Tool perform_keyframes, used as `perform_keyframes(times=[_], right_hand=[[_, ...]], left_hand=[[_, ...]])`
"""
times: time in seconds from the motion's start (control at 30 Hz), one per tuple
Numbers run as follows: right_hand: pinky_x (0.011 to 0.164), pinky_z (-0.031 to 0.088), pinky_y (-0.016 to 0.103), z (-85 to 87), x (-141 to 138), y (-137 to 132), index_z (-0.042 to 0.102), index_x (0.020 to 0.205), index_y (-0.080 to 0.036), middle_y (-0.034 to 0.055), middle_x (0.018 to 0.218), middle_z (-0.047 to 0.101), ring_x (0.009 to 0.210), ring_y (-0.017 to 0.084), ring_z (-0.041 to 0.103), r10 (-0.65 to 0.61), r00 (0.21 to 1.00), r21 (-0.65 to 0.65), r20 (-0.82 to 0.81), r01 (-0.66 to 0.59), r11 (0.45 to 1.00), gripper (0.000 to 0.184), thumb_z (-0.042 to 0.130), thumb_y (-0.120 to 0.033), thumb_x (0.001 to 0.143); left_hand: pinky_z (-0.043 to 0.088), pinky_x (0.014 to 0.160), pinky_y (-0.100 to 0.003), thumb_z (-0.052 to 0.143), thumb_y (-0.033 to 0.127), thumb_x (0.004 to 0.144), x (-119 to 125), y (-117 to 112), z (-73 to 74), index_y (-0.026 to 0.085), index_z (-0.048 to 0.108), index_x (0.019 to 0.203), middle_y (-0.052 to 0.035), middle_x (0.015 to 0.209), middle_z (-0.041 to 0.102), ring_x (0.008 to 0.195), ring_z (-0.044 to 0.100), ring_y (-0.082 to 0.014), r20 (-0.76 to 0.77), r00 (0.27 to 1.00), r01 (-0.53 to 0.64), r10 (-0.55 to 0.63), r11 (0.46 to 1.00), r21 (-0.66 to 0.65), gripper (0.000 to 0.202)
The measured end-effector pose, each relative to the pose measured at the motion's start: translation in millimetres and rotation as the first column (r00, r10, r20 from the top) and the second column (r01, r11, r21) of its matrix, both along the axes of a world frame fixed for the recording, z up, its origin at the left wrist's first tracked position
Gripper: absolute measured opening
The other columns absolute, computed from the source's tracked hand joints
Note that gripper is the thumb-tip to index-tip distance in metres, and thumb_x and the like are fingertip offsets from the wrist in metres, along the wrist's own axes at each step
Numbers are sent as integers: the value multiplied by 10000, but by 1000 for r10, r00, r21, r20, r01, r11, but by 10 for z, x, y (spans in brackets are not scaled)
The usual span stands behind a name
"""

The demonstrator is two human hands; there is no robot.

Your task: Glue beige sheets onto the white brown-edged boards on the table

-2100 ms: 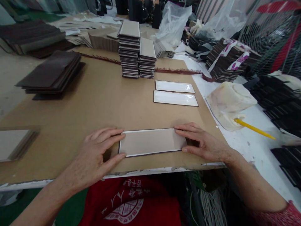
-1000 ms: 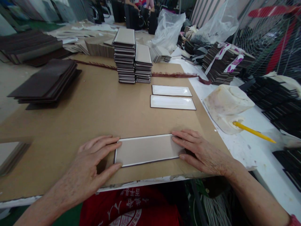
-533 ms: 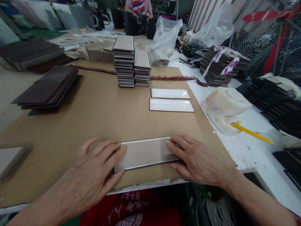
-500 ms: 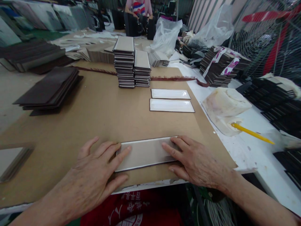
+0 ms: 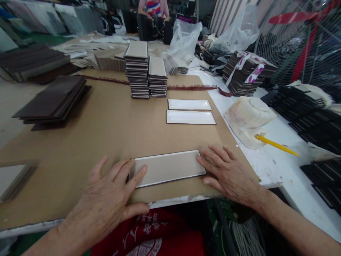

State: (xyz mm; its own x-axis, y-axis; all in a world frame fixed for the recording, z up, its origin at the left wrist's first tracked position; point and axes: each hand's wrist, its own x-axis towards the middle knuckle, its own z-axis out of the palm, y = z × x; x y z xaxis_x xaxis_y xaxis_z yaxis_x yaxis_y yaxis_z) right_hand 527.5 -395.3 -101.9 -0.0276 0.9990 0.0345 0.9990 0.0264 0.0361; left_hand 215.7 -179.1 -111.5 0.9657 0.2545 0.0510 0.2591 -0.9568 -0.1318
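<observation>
A long beige rectangular panel (image 5: 167,168) with a dark edge lies flat near the front of the brown cardboard sheet (image 5: 112,121). My left hand (image 5: 109,199) rests flat at its left end, fingers spread, fingertips on the panel. My right hand (image 5: 229,174) lies flat at the right end, fingers stretched out and touching the panel's edge. Two white glossy panels (image 5: 190,111) lie side by side farther back on the sheet.
Two tall stacks of panels (image 5: 145,69) stand at the back centre. A pile of dark sheets (image 5: 53,99) lies at the left. A whitish lump (image 5: 247,115) with a yellow stick (image 5: 277,145) sits at the right. Dark stacks (image 5: 247,73) line the right side. A person sits far behind.
My right hand slid from on top of the panel's right end to just off its edge. My left hand drew back slightly. The panel stays flat in place.
</observation>
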Motion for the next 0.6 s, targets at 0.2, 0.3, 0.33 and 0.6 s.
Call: perform_keyframes(times=[0.2,0.3,0.33,0.6], right_hand=[[1208,160,534,7,100,50,292,1565,-240,102,1633,225,1502,270,167,93,975,-1,-204,-95,995,642,475,-494,1005],[1190,201,570,58,-56,104,312,1562,-215,152,1602,287,1482,315,226,163,945,-60,-283,-187,980,806,534,-650,920],[1176,233,591,90,-121,98,342,1552,-222,157,1582,330,1462,340,270,165,945,-71,-284,-192,979,861,566,-700,870],[809,651,325,83,-365,18,254,1561,-383,-52,1179,715,988,237,714,324,945,234,35,-323,917,815,539,-246,811]], left_hand=[[238,1090,-707,508,773,833,-14,50,-8,245,546,1385,-181,1327,550,1233,501,-401,60,998,28,-26,999,-45,765],[224,1102,-695,524,790,809,-64,110,-12,263,521,1413,-182,1339,554,1232,510,-388,88,995,45,-38,996,-78,802],[217,1110,-688,538,790,801,-93,137,-12,275,507,1425,-176,1352,552,1243,506,-385,93,994,59,-50,994,-92,810],[213,1207,-569,587,742,809,-314,391,41,320,342,1515,-104,1488,491,1350,473,-309,114,983,166,-144,961,-222,859]])
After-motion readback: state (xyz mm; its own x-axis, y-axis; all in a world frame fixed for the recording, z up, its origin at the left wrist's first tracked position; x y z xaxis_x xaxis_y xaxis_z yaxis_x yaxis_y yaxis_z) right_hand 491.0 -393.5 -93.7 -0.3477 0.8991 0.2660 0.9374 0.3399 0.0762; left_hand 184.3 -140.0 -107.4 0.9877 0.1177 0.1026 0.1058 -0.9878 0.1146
